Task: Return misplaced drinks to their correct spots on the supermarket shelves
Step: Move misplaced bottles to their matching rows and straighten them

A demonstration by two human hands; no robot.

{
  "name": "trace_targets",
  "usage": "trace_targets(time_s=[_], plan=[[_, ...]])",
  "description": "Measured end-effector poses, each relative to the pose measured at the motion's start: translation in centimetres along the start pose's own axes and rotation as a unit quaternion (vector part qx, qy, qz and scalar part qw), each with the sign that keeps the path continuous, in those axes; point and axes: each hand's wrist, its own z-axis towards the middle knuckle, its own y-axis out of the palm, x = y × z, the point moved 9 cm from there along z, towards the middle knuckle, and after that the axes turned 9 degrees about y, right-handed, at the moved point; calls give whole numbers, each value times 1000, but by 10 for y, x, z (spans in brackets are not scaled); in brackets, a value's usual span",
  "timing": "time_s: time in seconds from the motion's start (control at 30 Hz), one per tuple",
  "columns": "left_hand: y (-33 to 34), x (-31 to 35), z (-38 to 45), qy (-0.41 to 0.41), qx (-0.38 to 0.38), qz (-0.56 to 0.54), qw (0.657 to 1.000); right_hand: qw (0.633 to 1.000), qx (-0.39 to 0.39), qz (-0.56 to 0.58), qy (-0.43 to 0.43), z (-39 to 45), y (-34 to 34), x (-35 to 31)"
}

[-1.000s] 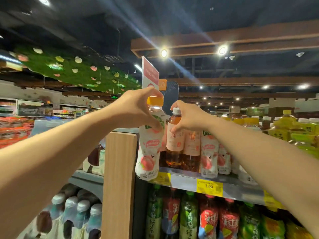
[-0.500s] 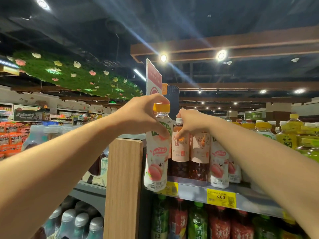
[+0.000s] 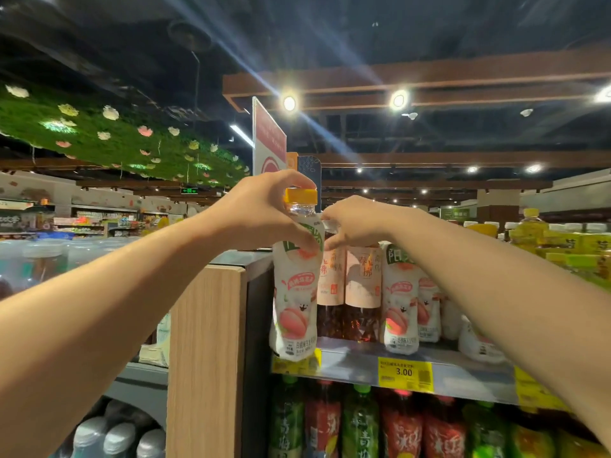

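Observation:
My left hand point(image 3: 264, 213) grips the neck of a white peach-drink bottle point(image 3: 294, 309) with an orange cap, held upright in front of the top shelf's left end, its base just over the shelf edge point(image 3: 350, 365). My right hand point(image 3: 353, 223) is closed around the top of a brown tea bottle point(image 3: 330, 292) with a pale pink label, standing on that shelf right behind the peach bottle. A second tea bottle point(image 3: 363, 285) stands beside it. Matching peach bottles point(image 3: 401, 312) stand further right.
A wooden end panel point(image 3: 206, 358) borders the shelf on the left. A yellow 3.00 price tag point(image 3: 405, 375) hangs on the shelf edge. Green and red bottles point(image 3: 360, 424) fill the shelf below; yellow-capped bottles point(image 3: 529, 233) sit at right. Grey-capped bottles point(image 3: 115, 438) stand lower left.
The tea bottle in my right hand has gone down from raised and tilted to standing on the shelf. My left hand keeps the peach bottle at the shelf's left end.

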Motion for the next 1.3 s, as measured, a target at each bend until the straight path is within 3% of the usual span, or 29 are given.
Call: trace_targets(time_s=[0.23,0.47,0.73,1.03,1.3], plan=[[20,24,20,23,11,-35,999,976,128,168,48,-57,-46,62],[61,72,49,79,4,-82,994,957,168,164,167,-116,-48,147],[108,118,87,123,-8,-105,987,958,109,91,250,-150,-21,208],[148,117,124,114,-36,6,993,963,20,132,234,-142,19,227],[185,96,141,80,-65,65,993,971,54,121,198,-140,28,226]])
